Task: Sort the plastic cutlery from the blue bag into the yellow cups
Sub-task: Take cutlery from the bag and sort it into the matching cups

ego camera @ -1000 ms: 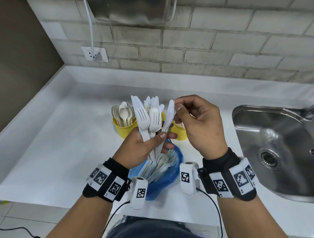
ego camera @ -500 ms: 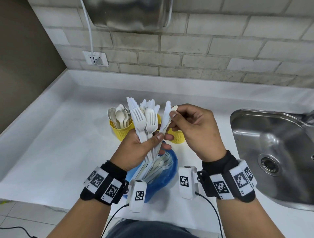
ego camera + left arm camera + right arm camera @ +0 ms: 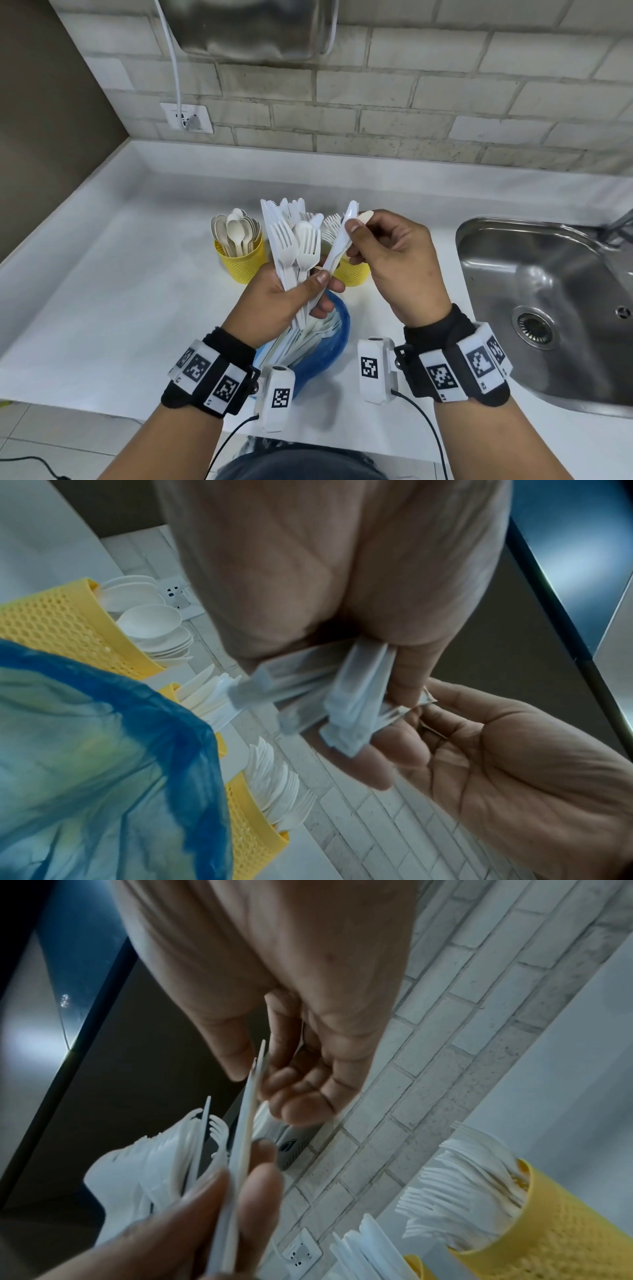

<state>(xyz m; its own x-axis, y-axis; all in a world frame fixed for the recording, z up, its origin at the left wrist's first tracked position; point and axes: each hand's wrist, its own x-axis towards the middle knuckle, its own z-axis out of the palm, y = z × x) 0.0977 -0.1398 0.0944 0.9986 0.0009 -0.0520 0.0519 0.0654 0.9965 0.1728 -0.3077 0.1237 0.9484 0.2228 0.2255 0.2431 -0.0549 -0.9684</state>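
My left hand (image 3: 301, 287) grips a fanned bundle of white plastic forks and knives (image 3: 291, 240) by the handles, above the blue bag (image 3: 329, 346). My right hand (image 3: 356, 233) pinches the blade of one white knife (image 3: 337, 243) at the bundle's right edge, and a second, cream knife tip shows behind its fingers. The knife's handle still lies under my left thumb. Three yellow cups stand behind: one with spoons (image 3: 241, 260), one with knives (image 3: 192, 696) hidden by the bundle in the head view, one with forks (image 3: 352, 270). More cutlery (image 3: 315, 332) lies in the bag.
A steel sink (image 3: 548, 308) is set into the white counter (image 3: 102, 291) at the right. A brick wall with a socket (image 3: 186, 118) and a cable runs along the back. The counter's front edge is close to my body.
Both hands have stayed together at the bundle while the view shifted. My right fingers have slid the knife's blade a little out to the right of the fan.
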